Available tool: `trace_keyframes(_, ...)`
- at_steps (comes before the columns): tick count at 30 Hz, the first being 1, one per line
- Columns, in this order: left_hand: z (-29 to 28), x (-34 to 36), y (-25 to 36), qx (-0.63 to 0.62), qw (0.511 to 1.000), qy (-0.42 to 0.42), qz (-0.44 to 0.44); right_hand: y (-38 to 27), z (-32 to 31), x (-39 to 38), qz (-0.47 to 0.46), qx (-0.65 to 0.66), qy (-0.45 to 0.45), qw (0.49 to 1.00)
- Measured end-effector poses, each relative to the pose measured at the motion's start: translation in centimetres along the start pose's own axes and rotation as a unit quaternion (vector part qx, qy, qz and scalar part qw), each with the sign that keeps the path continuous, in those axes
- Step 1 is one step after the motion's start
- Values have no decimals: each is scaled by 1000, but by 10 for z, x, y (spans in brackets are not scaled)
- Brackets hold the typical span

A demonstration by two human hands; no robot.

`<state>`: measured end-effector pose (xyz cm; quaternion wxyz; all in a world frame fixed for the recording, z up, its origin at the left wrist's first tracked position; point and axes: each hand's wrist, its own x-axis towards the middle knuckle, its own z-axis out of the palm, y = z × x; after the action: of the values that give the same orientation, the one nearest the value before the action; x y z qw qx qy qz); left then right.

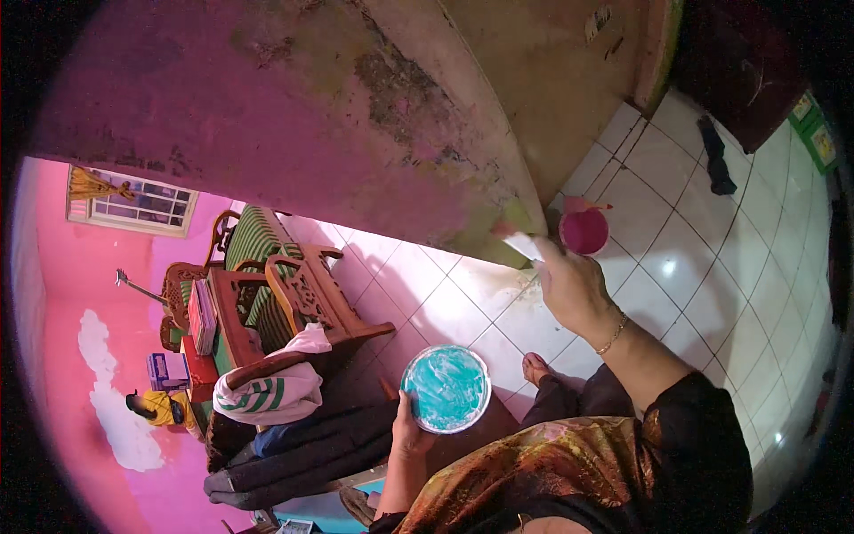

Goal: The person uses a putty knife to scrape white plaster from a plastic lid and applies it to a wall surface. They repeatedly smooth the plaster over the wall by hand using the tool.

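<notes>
My right hand (pixel 574 289) is closed on a flat white scraper (pixel 523 245), whose far end meets the lower end of the worn wall (pixel 480 222). Patches of pink, green and bare plaster show on that wall. Lower down, my left hand (pixel 407 436) grips the rim of a round turquoise lid (pixel 447 389), thumb on top. White paste is smeared over the lid's face. Just beyond my right hand, a pink bucket (pixel 584 233) stands on the floor, with a small pinkish flat piece at its rim.
White floor tiles (pixel 658 187) run beneath. Left of me are a carved wooden chair (pixel 311 289) with striped green cushions, a white-and-green cloth (pixel 271 392) and dark clothes (pixel 311 454). A person in yellow (pixel 165 409) is farther left. A dark cloth (pixel 714 156) lies at far right.
</notes>
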<state>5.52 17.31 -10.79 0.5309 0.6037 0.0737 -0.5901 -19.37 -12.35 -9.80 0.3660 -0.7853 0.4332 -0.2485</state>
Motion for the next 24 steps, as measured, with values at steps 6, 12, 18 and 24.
trace_keyframes(6, 77, -37, 28, -49, 996, 69, 38, -24, -6, -16, -64, 10, 54, 996)
trace_keyframes(12, 47, -28, 17, -29, 998, 24, 54, 136, 165, -83, 204, -12, -247, 947)
trace_keyframes(18, 12, -21, 7, -48, 997, 60, 2, 149, 219, -80, 557, 419, -100, 710)
trace_keyframes(24, 14, -17, 11, -22, 998, 56, 9, 124, 269, -17, 589, 695, 101, 399)
